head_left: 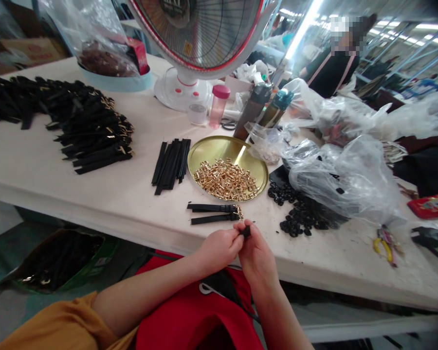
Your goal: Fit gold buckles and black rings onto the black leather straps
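My left hand (219, 248) and my right hand (255, 253) meet at the table's near edge, both pinched on a small black strap piece (246, 231). Just beyond them lie two finished black straps with gold buckles (213, 214). A round gold tray (208, 148) holds a heap of gold buckles (226, 179). A short stack of bare black straps (171, 164) lies to the tray's left. Small black loops (299, 211) are scattered to the right of the tray.
A large pile of buckled black straps (83, 129) covers the table's left. A desk fan (193, 48), bottles (253, 109) and clear plastic bags (343, 175) stand behind and right. Pliers (385, 245) lie at far right. Another person (336, 63) works across the table. A box of straps (58, 260) sits on the floor.
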{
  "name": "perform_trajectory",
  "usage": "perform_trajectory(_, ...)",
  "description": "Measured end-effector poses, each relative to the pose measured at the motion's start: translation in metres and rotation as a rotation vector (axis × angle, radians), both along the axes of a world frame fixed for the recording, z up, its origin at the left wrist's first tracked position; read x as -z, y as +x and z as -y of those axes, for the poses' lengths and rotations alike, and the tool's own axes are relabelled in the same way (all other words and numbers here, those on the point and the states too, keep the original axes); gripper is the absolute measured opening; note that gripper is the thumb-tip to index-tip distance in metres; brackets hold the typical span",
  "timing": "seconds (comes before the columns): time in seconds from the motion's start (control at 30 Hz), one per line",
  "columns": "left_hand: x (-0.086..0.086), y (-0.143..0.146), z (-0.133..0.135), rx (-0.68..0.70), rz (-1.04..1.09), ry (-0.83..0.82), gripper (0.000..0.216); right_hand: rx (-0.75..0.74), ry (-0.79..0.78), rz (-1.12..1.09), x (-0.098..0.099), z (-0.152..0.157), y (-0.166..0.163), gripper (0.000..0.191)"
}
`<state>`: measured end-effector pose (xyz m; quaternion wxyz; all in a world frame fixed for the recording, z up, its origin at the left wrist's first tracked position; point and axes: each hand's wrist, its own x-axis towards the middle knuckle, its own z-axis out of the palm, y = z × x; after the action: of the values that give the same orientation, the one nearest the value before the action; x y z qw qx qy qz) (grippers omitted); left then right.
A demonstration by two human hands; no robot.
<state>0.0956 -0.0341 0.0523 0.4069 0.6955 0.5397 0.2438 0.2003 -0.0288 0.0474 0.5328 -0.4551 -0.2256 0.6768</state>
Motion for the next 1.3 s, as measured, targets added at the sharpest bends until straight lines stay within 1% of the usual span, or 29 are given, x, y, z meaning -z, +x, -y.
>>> perform_trajectory(0.07, 0.003, 0.000, 0.002, -0.025, 0.013, -0.001, 0.030, 0.006, -0.009, 0.022, 0.001, 0.002, -0.005, 0.015)
perform_trajectory(0.17, 0.006, 0.002, 0.005, -0.044, 0.027, 0.001, 0.031, 0.065, -0.029, 0.018, 0.004, 0.007, -0.009, 0.016)
perform_trajectory(0.37, 0.005, 0.008, 0.007, -0.019, 0.013, 0.016, 0.033, 0.135, -0.041, 0.039, 0.004, 0.016, -0.010, 0.016)
perform_trajectory(0.53, 0.004, 0.007, 0.004, -0.014, -0.050, 0.015, 0.037, 0.146, -0.099, -0.022, 0.004, 0.019, -0.012, 0.017)
perform_trajectory(0.63, -0.002, -0.002, 0.001, 0.069, -0.031, -0.024, 0.032, 0.133, -0.091, -0.035, 0.004, 0.011, -0.007, 0.016)
perform_trajectory(0.7, -0.007, -0.009, 0.001, 0.152, -0.024, -0.090, 0.028, 0.169, -0.069, -0.048, 0.003, 0.005, -0.004, 0.017)
perform_trajectory(0.77, -0.012, -0.013, 0.002, 0.172, -0.014, -0.132, 0.027, 0.177, -0.056, -0.052, 0.001, 0.004, -0.004, 0.018)
perform_trajectory(0.87, -0.010, -0.013, 0.003, 0.081, 0.061, -0.114, 0.026, 0.087, -0.062, -0.027, -0.001, 0.012, -0.011, 0.022)
perform_trajectory(0.93, -0.006, -0.012, 0.003, 0.055, 0.138, -0.136, 0.025, 0.065, -0.061, 0.000, 0.002, 0.020, -0.015, 0.023)
perform_trajectory(1.07, 0.000, -0.012, 0.000, 0.104, 0.330, -0.329, 0.024, -0.002, -0.009, 0.152, 0.014, 0.026, -0.016, 0.028)
perform_trajectory(1.13, 0.000, -0.015, -0.001, 0.088, 0.410, -0.381, 0.024, -0.041, 0.036, 0.236, 0.020, 0.025, -0.013, 0.031)
perform_trajectory(1.2, -0.002, -0.018, 0.000, 0.030, 0.448, -0.369, 0.025, -0.047, 0.064, 0.292, 0.026, 0.023, -0.011, 0.032)
perform_trajectory(1.27, -0.003, -0.021, 0.000, -0.031, 0.442, -0.342, 0.030, -0.049, 0.078, 0.324, 0.028, 0.021, -0.010, 0.032)
perform_trajectory(1.3, -0.004, -0.024, 0.000, -0.038, 0.422, -0.341, 0.031, -0.048, 0.083, 0.332, 0.029, 0.020, -0.010, 0.033)
